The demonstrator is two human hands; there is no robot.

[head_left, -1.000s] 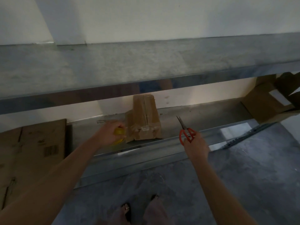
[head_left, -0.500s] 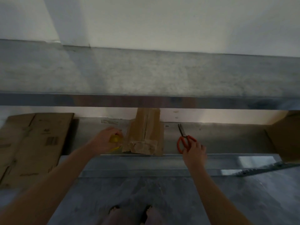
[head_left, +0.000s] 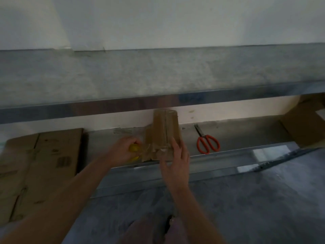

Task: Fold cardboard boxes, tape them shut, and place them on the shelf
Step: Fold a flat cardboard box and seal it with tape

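On shelf [head_left: 246, 138], box [head_left: 165, 127] lengthwise toward wall [head_left: 219, 111]

Bare forearms [head_left: 191, 201], bare hands [head_left: 177, 162]

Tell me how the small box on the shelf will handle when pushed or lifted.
The box looks taller than wide, so a high push may tip it rather than slide it. It seems thin cardboard, so probably light. Its crumpled, taped lower edge suggests the walls could give under a firm grip.
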